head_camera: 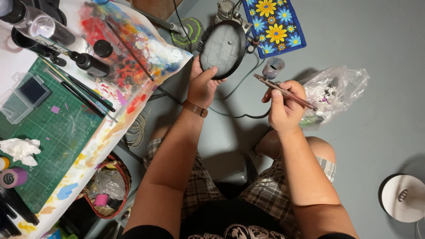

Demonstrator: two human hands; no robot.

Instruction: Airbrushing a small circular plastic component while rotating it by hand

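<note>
Holding an airbrush pen-style, right hand clenched round its barrel, nozzle aimed left. Left hand grips the dark oval base by its lower edge, tilted up. Risk: thumb-only pinch could slip; overspray may reach the paint-stained paper.

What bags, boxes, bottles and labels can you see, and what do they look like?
Clear plastic bag: floor, beside the right hand; crumpled, small pale bits inside.
Clear plastic box: on the green cutting mat; square, dark insert.
Dark bottle: on the paint-stained paper; lying down, black cap.
</note>
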